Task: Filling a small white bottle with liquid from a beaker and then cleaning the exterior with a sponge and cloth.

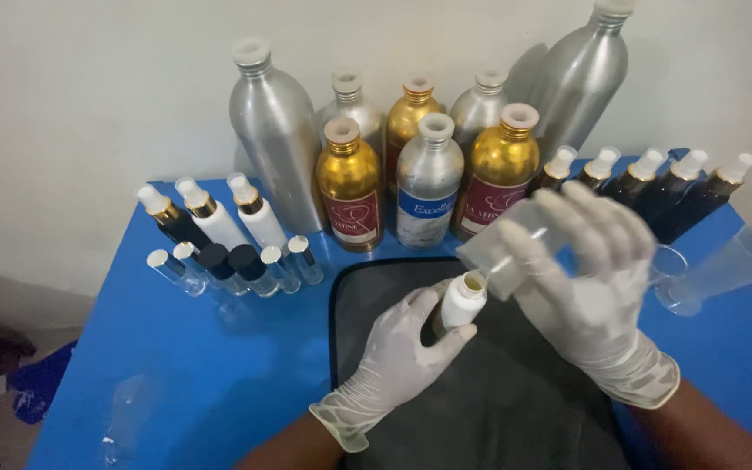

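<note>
Above the black mat (480, 409), left hand (402, 352) grasping small white open-necked bottle (461, 302), right hand (589, 270) gripping tilted clear beaker (506, 239).

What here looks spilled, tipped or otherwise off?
No spill shows. One clear glass lies on its side at the table's right edge. The right hand tilts a clear beaker over the small white bottle in the left hand.

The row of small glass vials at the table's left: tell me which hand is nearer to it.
Left. The left hand, holding the small white bottle, lies just right of the vials. The right hand, tilting a clear beaker, sits farther right.
</note>
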